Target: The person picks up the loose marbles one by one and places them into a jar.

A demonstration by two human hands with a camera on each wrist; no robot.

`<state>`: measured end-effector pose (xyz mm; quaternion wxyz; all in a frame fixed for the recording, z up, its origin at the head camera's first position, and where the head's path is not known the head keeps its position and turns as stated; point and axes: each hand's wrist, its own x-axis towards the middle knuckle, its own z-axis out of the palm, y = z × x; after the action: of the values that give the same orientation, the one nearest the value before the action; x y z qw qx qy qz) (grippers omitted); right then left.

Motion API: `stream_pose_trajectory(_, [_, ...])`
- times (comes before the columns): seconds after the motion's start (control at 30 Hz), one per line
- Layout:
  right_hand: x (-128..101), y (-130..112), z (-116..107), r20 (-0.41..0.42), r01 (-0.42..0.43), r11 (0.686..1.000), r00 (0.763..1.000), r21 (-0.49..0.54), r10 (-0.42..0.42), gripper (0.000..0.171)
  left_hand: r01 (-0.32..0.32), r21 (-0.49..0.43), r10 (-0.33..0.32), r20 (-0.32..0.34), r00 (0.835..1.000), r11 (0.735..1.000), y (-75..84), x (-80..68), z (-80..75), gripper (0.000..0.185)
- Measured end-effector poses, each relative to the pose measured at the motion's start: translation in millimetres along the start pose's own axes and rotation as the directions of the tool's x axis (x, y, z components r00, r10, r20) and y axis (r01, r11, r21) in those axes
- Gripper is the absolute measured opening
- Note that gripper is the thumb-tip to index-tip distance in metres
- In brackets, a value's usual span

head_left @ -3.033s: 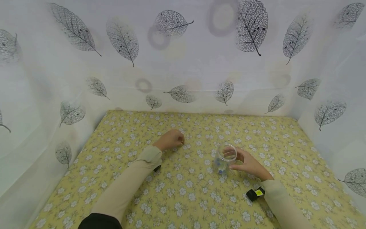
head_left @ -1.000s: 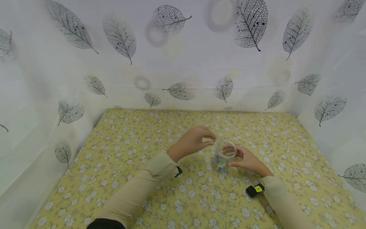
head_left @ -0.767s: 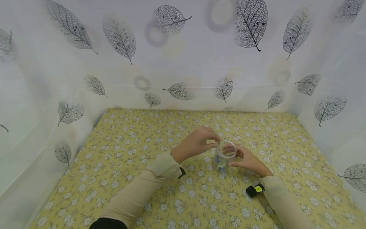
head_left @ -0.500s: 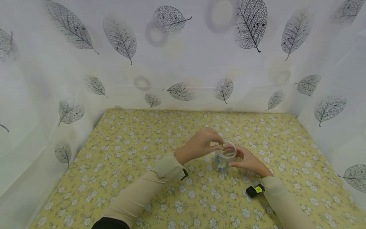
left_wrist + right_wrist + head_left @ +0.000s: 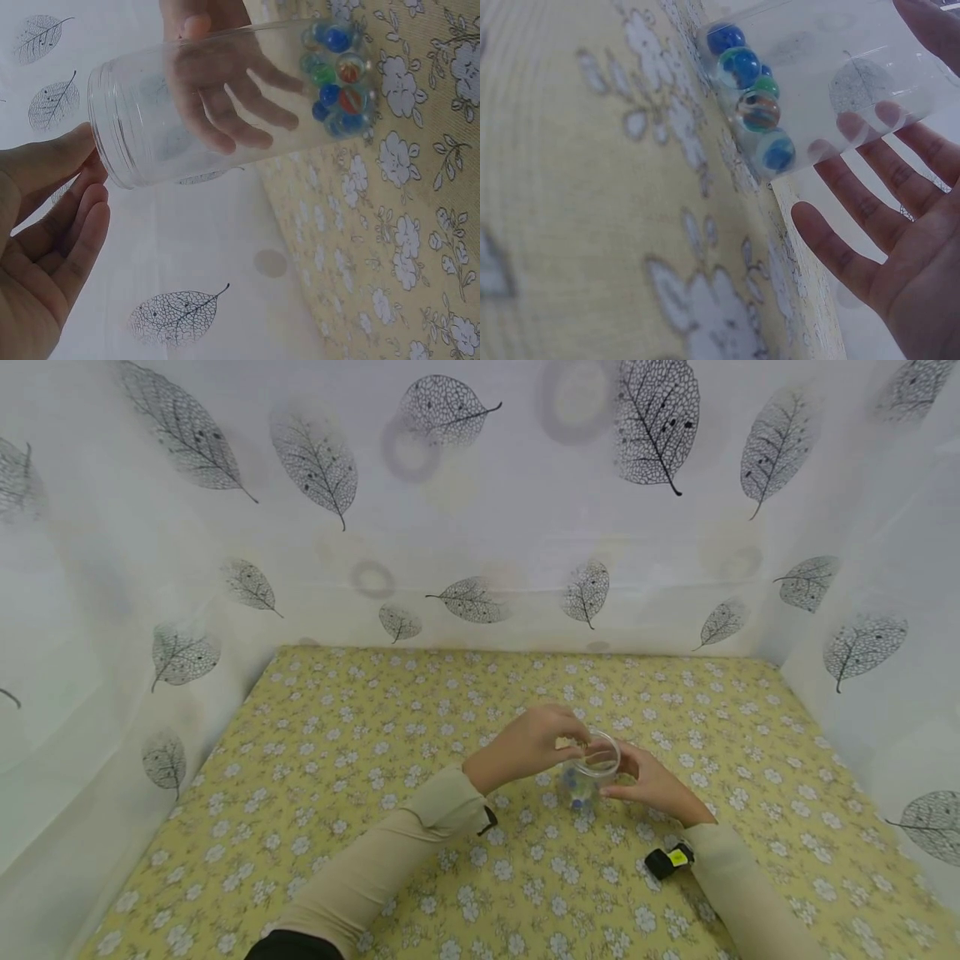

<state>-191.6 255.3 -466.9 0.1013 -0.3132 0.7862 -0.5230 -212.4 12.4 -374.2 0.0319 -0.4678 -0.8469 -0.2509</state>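
Observation:
A clear jar (image 5: 596, 768) without a lid stands upright on the cloth, with several marbles (image 5: 337, 82) at its bottom, blue, green and red-orange swirled. My right hand (image 5: 656, 787) holds the jar from the right, thumb on the near side and fingers behind; the right wrist view shows those fingers (image 5: 866, 199) spread along the wall. My left hand (image 5: 534, 745) is at the jar's mouth, its thumb and fingertips drawn close together by the rim (image 5: 112, 127). Whether anything sits between those left fingertips is hidden.
A yellow floral cloth (image 5: 337, 710) covers the table. White curtains (image 5: 510, 527) printed with grey leaves hang behind it and at both sides. A black wrist camera (image 5: 663, 862) is strapped below the right hand.
My left hand has come from the cloth on the left, moving right to the jar's mouth, and has dipped slightly over the rim. The right hand and jar stay in place.

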Motion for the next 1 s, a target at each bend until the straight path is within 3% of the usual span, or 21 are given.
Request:
stream_pose_trajectory(0.7, [1.6,-1.9,0.7,0.004,-0.003,1.0,1.0,-0.001,0.003,0.057,0.005,0.022,-0.006,0.003,1.0,1.0,1.6,-2.6,-2.1,0.019])
stream_pose_trajectory(1.0, [1.1,-0.7,0.8,0.012,-0.007,1.0,1.0,-0.011,0.007,0.057,-0.001,-0.016,0.001,-0.013,1.0,1.0,-0.1,-5.5,-2.6,0.019])
